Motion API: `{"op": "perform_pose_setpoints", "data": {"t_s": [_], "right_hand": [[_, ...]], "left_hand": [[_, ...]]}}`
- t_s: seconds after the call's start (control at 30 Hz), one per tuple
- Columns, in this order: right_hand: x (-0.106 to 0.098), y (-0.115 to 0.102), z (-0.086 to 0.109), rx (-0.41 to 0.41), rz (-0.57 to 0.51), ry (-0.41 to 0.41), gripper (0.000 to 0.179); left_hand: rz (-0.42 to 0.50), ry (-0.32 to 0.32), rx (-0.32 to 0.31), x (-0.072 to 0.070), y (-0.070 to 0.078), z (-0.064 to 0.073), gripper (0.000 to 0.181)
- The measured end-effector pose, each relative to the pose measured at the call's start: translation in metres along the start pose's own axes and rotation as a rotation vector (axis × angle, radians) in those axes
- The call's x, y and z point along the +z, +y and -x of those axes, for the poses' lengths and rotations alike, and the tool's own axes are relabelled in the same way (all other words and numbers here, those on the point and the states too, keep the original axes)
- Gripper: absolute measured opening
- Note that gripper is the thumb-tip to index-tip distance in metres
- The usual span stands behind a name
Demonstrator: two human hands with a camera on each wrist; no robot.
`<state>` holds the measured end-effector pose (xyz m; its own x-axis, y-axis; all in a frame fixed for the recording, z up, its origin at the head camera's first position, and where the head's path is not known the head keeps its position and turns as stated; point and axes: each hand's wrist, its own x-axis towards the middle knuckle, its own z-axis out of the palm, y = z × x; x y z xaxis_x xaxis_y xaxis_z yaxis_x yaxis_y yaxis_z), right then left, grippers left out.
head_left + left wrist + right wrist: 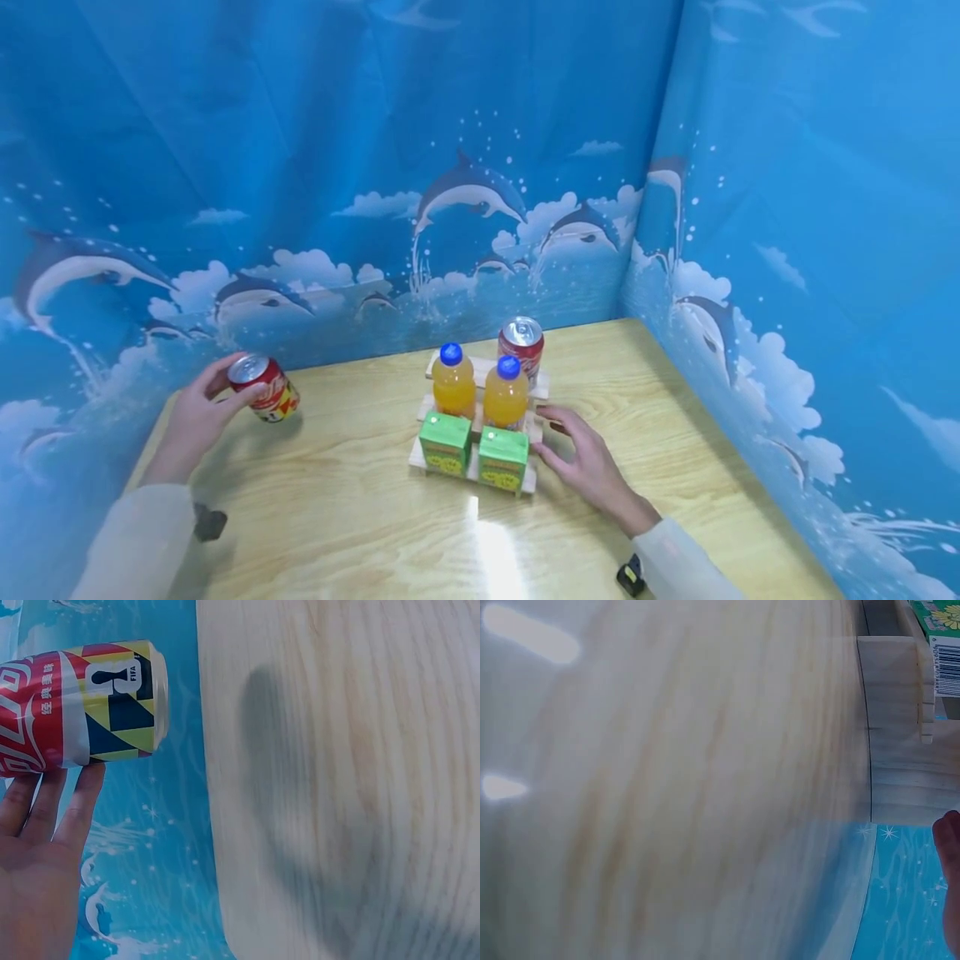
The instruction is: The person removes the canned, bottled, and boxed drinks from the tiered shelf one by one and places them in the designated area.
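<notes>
My left hand (197,417) grips a red cola can (267,387) above the table's left side, thumb across its front. The can is tilted. In the left wrist view the cola can (112,705) shows a yellow and dark patterned lower end, and fingers (79,806) lie against its side. My right hand (588,467) is at the right side of a wooden stepped rack (414,457), thumb and fingers spread, tips at its edge. The rack carries green drink cartons (446,443) on the front step, orange drink bottles (453,390) in the middle and another cola can (522,343) at the back.
The light wooden table (337,500) ends at a blue dolphin-print curtain (300,167) behind and at both sides. Glare marks the tabletop in front of the rack. In the right wrist view, the rack's side panel (907,776) stands at the right edge.
</notes>
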<state>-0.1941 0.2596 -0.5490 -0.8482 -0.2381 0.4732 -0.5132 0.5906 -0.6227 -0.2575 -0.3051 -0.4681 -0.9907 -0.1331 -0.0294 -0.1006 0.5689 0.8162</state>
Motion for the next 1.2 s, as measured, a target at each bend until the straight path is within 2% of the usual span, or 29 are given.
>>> {"op": "perform_pose_setpoints", "data": {"t_s": [0.2, 0.43, 0.6, 0.9, 1.03, 1.2], "right_hand": [[0.001, -0.002, -0.003, -0.016, 0.058, -0.013, 0.062], [0.0, -0.004, -0.004, 0.06, 0.107, -0.02, 0.06], [-0.001, -0.003, -0.006, 0.084, 0.134, -0.03, 0.058], [-0.003, -0.002, -0.007, 0.045, 0.199, -0.046, 0.058], [-0.006, -0.001, -0.008, -0.003, 0.219, -0.023, 0.058], [-0.004, -0.001, -0.008, -0.02, 0.223, -0.024, 0.057]], "left_hand": [[0.011, -0.009, -0.006, -0.006, -0.011, 0.004, 0.092], [0.011, -0.025, -0.006, -0.01, -0.016, 0.005, 0.093], [-0.006, -0.011, -0.042, -0.011, -0.019, 0.009, 0.097], [-0.024, -0.005, -0.044, -0.012, -0.033, 0.008, 0.101], [-0.005, -0.019, -0.046, -0.01, -0.036, 0.008, 0.101], [0.005, -0.014, -0.061, -0.008, -0.037, 0.013, 0.097]]}}
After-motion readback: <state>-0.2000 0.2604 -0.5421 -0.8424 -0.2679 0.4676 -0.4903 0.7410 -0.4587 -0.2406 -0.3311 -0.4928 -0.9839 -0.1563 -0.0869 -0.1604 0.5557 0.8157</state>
